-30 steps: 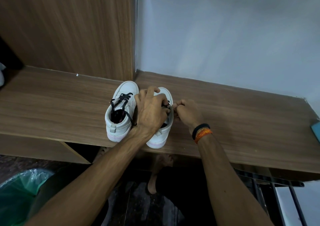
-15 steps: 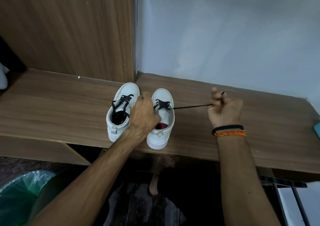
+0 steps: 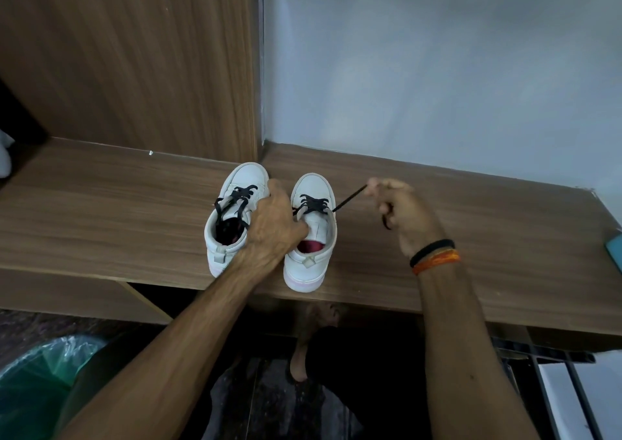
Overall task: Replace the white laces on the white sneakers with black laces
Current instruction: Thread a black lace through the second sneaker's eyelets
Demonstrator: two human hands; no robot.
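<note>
Two white sneakers sit side by side mid-frame on the wooden shelf, toes toward the wall. The left sneaker is fully threaded in black. The left hand lies between the pair, fingers curled over the right sneaker at its inner edge. The right hand, right of centre, pinches the black lace, drawn taut from the right sneaker's eyelets.
</note>
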